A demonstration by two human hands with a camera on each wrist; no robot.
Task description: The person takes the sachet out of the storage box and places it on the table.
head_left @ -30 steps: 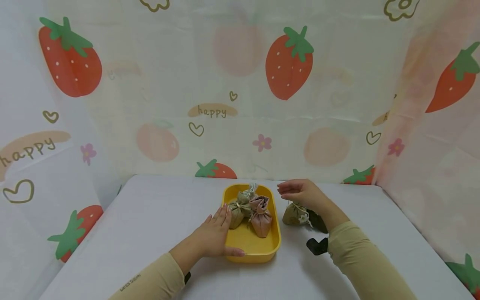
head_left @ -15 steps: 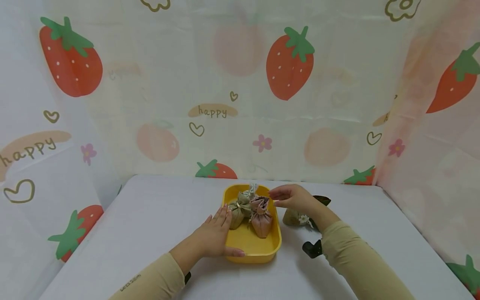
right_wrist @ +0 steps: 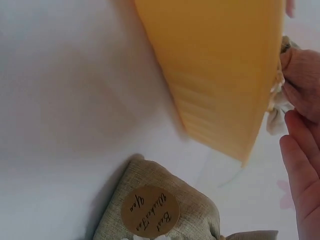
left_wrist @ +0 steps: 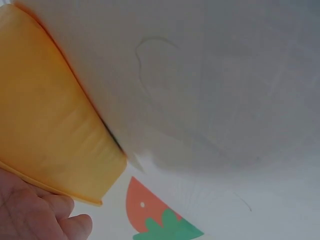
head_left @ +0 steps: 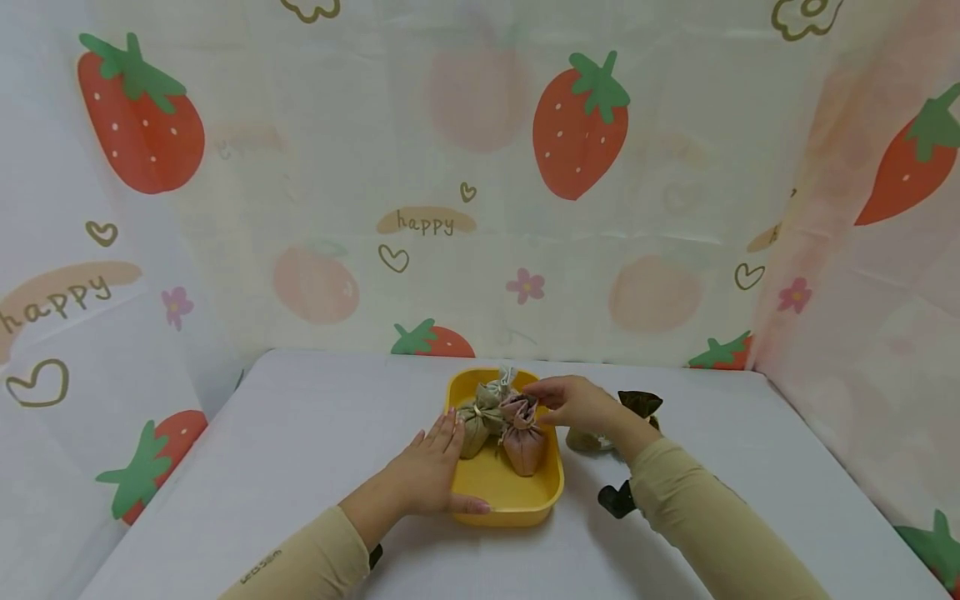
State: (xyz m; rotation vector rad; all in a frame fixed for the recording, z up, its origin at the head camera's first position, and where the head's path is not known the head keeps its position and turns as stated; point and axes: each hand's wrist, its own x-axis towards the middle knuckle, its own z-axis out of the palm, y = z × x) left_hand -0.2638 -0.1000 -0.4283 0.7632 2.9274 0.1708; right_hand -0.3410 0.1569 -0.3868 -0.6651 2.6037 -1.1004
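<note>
A yellow plastic tray (head_left: 498, 492) stands on the table, seen side-on in both wrist views. In it sit a pink drawstring pouch (head_left: 523, 450), an olive-beige one (head_left: 475, 433) and a pale one (head_left: 504, 381) behind them. My left hand (head_left: 423, 471) rests along the tray's left rim, fingers straight, thumb over the front corner. Over the right rim reaches my right hand (head_left: 581, 408), fingers at the neck of the pink pouch. In the right wrist view the fingers (right_wrist: 300, 150) look fairly straight beside the pink cloth (right_wrist: 305, 80); no pinch on it shows.
Right of the tray lies a beige pouch (right_wrist: 170, 190) with a round "Best Wishes For You" sticker. A dark brown pouch (head_left: 640, 403) is partly hidden behind my right wrist. Strawberry-print cloth (head_left: 577, 133) walls the white table (head_left: 337, 417) at the back and sides.
My right hand has moved left and slightly down, from above the beige pouch to the pink pouch's neck. The left hand and tray have stayed put.
</note>
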